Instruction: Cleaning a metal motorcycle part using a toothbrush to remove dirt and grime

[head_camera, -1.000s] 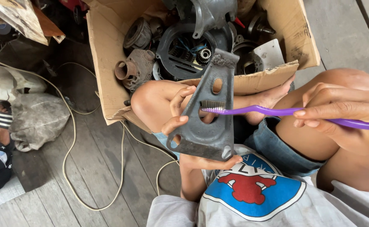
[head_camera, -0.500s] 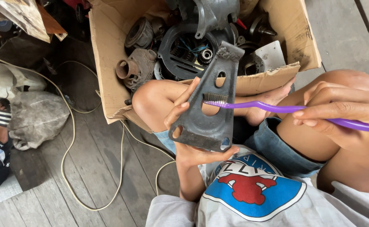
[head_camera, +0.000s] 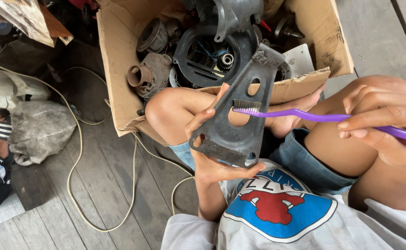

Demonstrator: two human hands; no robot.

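The left hand [head_camera: 212,153] grips a dark metal bracket [head_camera: 237,113] upright above the lap, fingers closed on its lower edge. The right hand [head_camera: 388,122] pinches a purple toothbrush [head_camera: 304,115], bristles touching the bracket beside its middle hole. Keep the bracket steady and brush with short, firm strokes. A cardboard box [head_camera: 115,69] of machine parts stands just behind.

The bracket [head_camera: 237,125] at the centre of the frame was dark, matt metal, grimy and rough at its top end. The toothbrush [head_camera: 323,118] across it was smooth, glossy purple plastic with dirty bristles. The box [head_camera: 115,69] above was creased brown cardboard holding dull, rusty metal parts. The floor [head_camera: 96,185], lower left, was weathered grey wood.
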